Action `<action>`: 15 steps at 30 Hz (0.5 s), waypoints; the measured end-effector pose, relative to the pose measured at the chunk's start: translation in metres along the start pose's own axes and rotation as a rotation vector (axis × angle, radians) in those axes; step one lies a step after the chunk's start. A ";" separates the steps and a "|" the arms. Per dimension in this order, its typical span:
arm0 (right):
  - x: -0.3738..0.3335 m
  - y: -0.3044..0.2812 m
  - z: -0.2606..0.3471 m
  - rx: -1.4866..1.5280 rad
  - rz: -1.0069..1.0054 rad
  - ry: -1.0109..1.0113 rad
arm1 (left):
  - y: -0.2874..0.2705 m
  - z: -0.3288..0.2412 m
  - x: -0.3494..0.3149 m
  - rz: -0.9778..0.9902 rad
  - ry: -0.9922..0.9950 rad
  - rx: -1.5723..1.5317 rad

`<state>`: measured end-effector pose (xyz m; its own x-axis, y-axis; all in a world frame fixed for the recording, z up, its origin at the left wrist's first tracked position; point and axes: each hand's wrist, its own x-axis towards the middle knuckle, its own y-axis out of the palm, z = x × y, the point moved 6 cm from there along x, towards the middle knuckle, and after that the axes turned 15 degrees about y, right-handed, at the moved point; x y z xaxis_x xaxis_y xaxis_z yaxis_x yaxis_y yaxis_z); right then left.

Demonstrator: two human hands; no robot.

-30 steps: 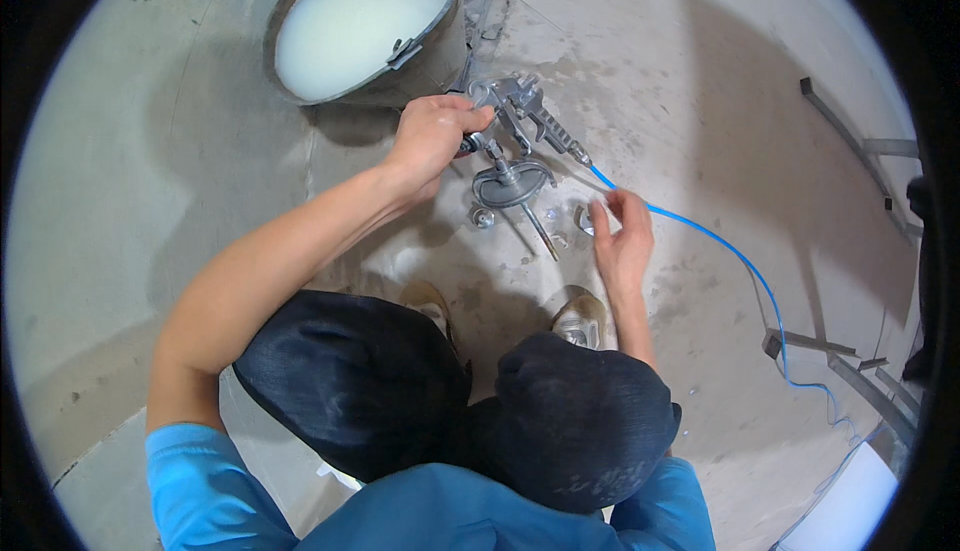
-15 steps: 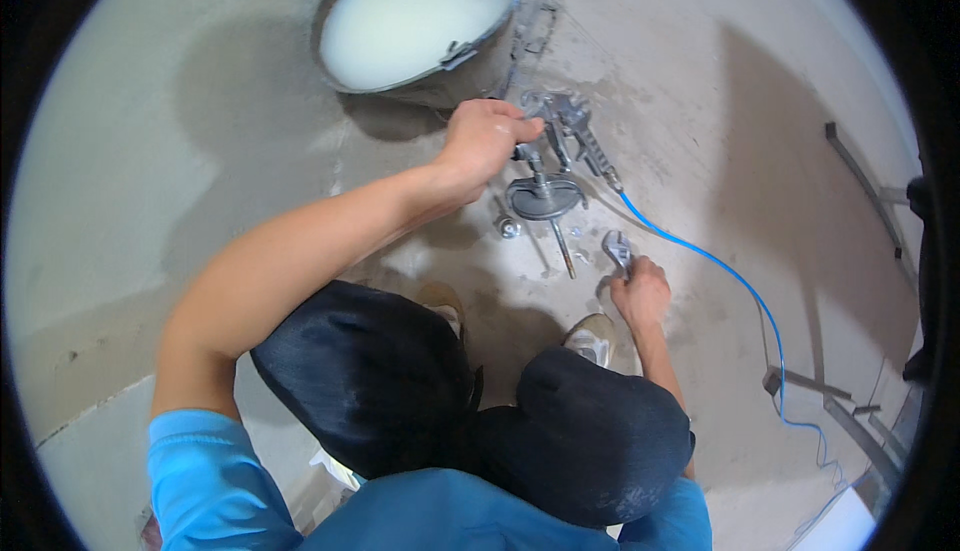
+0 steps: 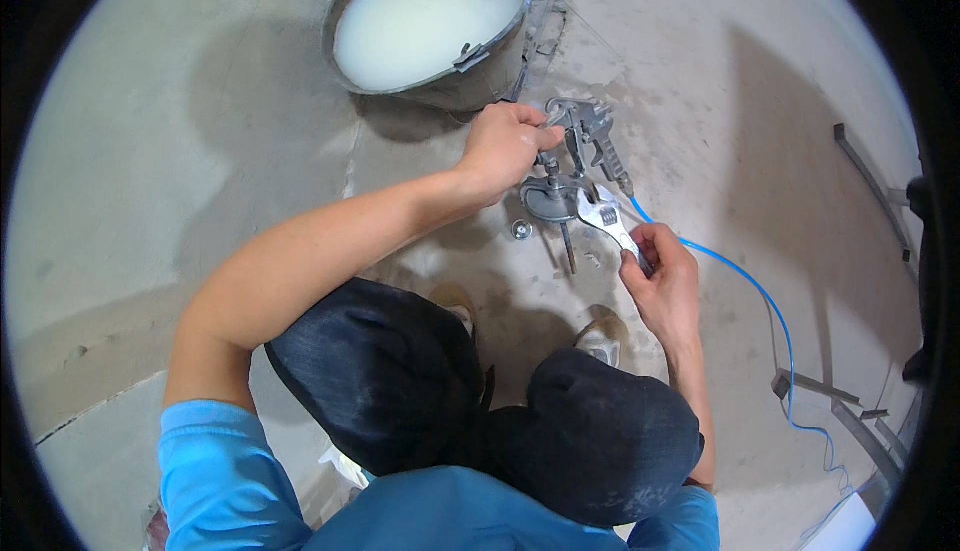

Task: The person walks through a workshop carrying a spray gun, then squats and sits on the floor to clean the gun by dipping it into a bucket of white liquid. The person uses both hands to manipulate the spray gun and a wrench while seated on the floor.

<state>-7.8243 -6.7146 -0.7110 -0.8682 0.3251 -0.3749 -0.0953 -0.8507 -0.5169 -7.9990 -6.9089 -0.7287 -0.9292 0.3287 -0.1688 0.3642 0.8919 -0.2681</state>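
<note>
My left hand (image 3: 508, 146) is closed on the paint spray gun (image 3: 598, 141), a grey metal tool with a trigger handle. Below its body hangs the round grey cup lid (image 3: 548, 201), with a thin metal tube (image 3: 569, 249) pointing down out of it. In my right hand (image 3: 664, 276) is an adjustable wrench (image 3: 603, 215), gripped by its handle. The wrench's jaw is beside the lid's right edge; whether it touches cannot be made out. A blue air hose (image 3: 735, 263) runs from the gun's handle off to the right.
A dark bucket (image 3: 505, 66) of milky liquid stands beyond my left hand. A small round metal fitting (image 3: 521, 229) lies on the concrete floor (image 3: 480, 271) near the lid. Metal bars (image 3: 820, 388) lie at the right. My shoes (image 3: 602, 339) flank the work.
My right hand has lifted the wrench from near the floor, up and toward the lid. My left hand and the gun sit slightly further right in the picture.
</note>
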 end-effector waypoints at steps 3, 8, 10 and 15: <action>0.013 0.015 0.016 -0.018 0.027 -0.026 | -0.002 0.002 0.003 0.033 0.028 0.058; 0.013 0.032 0.025 0.005 0.054 0.036 | 0.002 0.001 0.001 0.017 0.045 0.123; 0.008 0.032 0.027 0.034 0.019 0.033 | 0.004 -0.002 -0.001 -0.048 0.073 0.120; 0.000 0.037 0.026 0.122 0.067 0.070 | 0.010 -0.008 -0.011 -0.040 0.032 0.181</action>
<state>-7.8403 -6.7570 -0.7101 -0.8391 0.2904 -0.4600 -0.1009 -0.9140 -0.3929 -7.9851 -6.9011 -0.7224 -0.9436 0.3066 -0.1249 0.3297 0.8350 -0.4405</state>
